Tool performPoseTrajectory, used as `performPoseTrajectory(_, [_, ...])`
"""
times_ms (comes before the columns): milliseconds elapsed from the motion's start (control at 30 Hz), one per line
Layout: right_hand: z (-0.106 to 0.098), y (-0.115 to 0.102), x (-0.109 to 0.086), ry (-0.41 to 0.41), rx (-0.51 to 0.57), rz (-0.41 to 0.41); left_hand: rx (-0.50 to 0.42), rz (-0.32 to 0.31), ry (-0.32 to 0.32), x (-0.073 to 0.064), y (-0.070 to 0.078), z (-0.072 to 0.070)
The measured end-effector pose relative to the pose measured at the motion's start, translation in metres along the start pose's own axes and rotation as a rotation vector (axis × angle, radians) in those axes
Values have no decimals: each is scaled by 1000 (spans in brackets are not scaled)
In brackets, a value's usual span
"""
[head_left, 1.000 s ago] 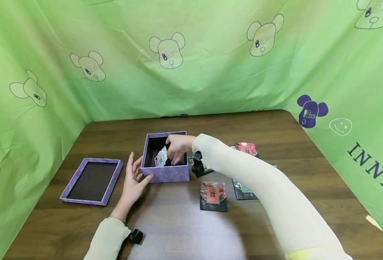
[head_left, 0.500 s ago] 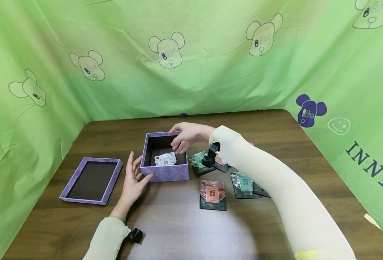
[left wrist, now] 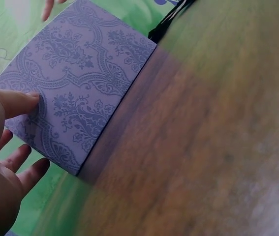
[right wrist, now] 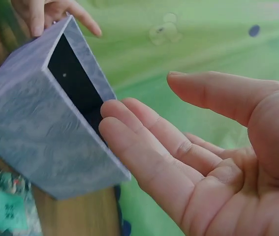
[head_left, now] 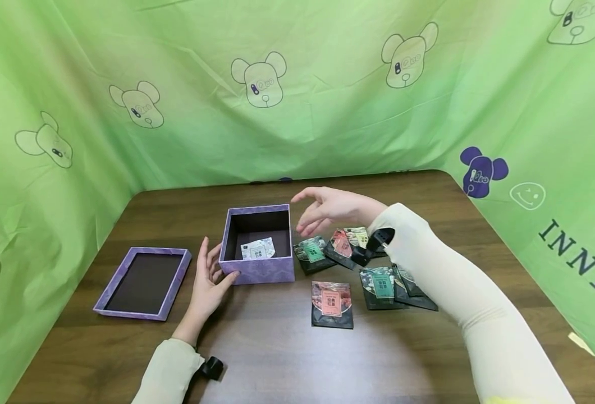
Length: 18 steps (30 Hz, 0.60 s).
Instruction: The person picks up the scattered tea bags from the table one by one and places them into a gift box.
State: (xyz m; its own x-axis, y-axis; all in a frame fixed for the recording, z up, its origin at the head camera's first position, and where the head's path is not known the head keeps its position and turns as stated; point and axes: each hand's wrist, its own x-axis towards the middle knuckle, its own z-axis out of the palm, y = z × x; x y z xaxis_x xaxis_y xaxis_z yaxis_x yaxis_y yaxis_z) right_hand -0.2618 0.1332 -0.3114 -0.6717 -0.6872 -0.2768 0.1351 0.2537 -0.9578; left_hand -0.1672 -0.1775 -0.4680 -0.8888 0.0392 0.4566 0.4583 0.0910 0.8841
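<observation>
A purple patterned box (head_left: 258,272) with a dark inside stands uncovered on the table. One pale printed tea sachet (head_left: 258,248) lies in it, near the front wall. My left hand (head_left: 207,289) touches the box's front left corner, its thumb on the front face and its spread fingers along the left side. In the left wrist view, the thumb lies straight against the patterned wall (left wrist: 87,83). My right hand (head_left: 330,210) hovers to the right of the box, fingers extended and nothing in them. The right wrist view shows its bare palm and fingers (right wrist: 149,147).
The purple box lid (head_left: 176,280) lies inside up at left. Right of the box are several dark tea sachets, among them a green-labelled one (head_left: 311,252) and a red-labelled one (head_left: 340,247). Nearer lie another red-labelled sachet (head_left: 332,304) and an overlapping group (head_left: 381,287). A green curtain (head_left: 328,140) hangs behind.
My right hand let go of the pale sachet inside the box, rose out and moved right. The sachet now lies flatter in the box. My left hand stays at the corner.
</observation>
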Motion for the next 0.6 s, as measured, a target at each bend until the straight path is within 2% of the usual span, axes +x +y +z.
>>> performPoseTrajectory(167, [-16,25,-20,30,-1,-15,10,-3,2,0,-2,-1])
performPoseTrajectory(400, [-37,60,-46,76,59,-4,9,-1,6,-1,-2,-2])
performPoseTrajectory(600, [-61,83,-71,193,50,42,6,3,4,0,-2,-1])
